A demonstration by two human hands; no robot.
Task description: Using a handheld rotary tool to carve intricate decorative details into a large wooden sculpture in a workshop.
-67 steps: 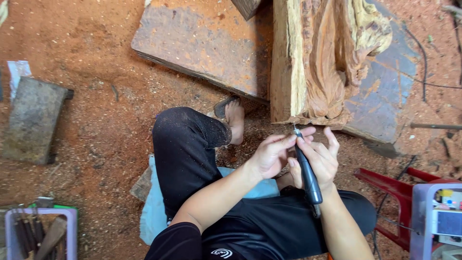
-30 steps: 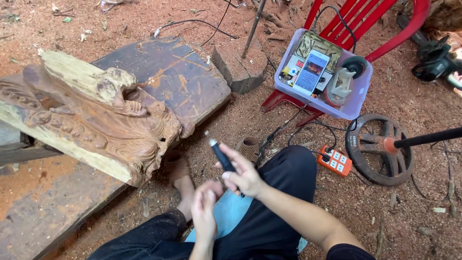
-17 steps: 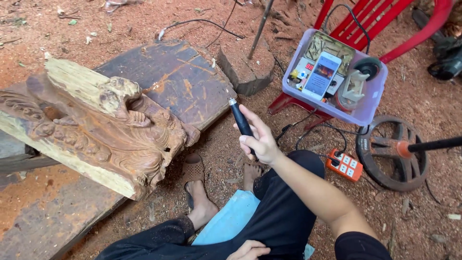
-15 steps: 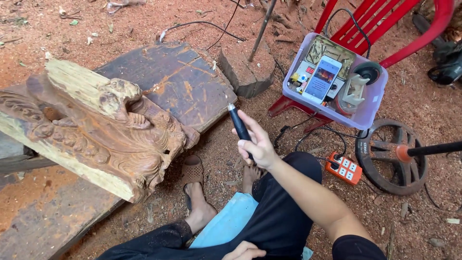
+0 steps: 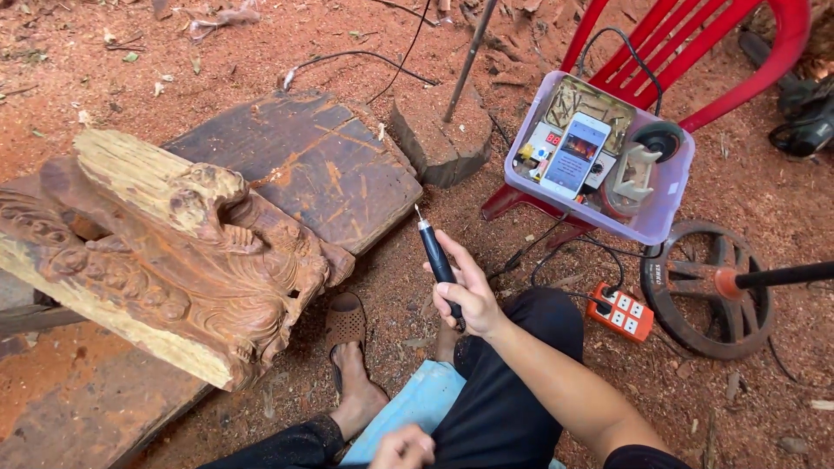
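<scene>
Right hand [image 5: 467, 291]: fingers wrapped around a black rotary carving tool [image 5: 437, 256], right of the wood carving [image 5: 174, 252].
Left hand [image 5: 401, 448]: grip unclear (half out of frame), below the carving.

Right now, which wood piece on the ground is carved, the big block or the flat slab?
The big block at left: scrolled relief covers its face. The dark flat slab behind it is plain.

The right hand [image 5: 469, 291] has carried the rotary tool [image 5: 437, 258] off the carving [image 5: 174, 252].
</scene>
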